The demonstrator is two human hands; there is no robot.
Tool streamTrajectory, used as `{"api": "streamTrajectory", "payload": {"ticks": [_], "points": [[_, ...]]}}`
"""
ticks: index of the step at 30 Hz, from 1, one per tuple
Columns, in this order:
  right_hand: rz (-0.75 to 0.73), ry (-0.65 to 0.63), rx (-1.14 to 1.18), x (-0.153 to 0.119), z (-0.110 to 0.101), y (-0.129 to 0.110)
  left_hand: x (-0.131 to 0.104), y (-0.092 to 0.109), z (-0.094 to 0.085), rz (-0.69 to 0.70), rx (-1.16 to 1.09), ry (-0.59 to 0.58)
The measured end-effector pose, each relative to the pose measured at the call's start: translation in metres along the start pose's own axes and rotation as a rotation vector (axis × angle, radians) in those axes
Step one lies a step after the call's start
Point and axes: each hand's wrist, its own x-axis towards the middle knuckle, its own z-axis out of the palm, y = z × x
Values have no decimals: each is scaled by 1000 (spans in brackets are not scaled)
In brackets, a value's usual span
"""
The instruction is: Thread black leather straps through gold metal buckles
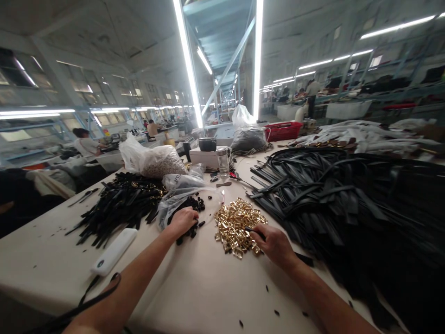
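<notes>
My left hand is at a small heap of black loops spilling from a clear plastic bag. Its fingers are closed and point down into the loops; what they pinch is hidden. My right hand is closed around a black strap, whose end sticks out past the fingertips over the right side of a pile of gold metal buckles. A black strip shows behind the right wrist; whether it is the same strap I cannot tell.
Long black straps are heaped at the right. Black straps with gold buckles lie at the left, near scissors and a white power bank. A glass jar, a full plastic bag and a red basket stand farther back.
</notes>
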Motion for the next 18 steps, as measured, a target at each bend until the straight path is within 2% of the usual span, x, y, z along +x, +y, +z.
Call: {"api": "streamTrajectory", "payload": {"ticks": [7,15,18], "points": [[22,4,51,0,-2,1,8,3,2,31,84,-70],[48,32,52,1,0,4,1,7,-1,43,84,-87],[73,22,-36,-2,-3,-1,1,-2,2,61,22,-23]]}}
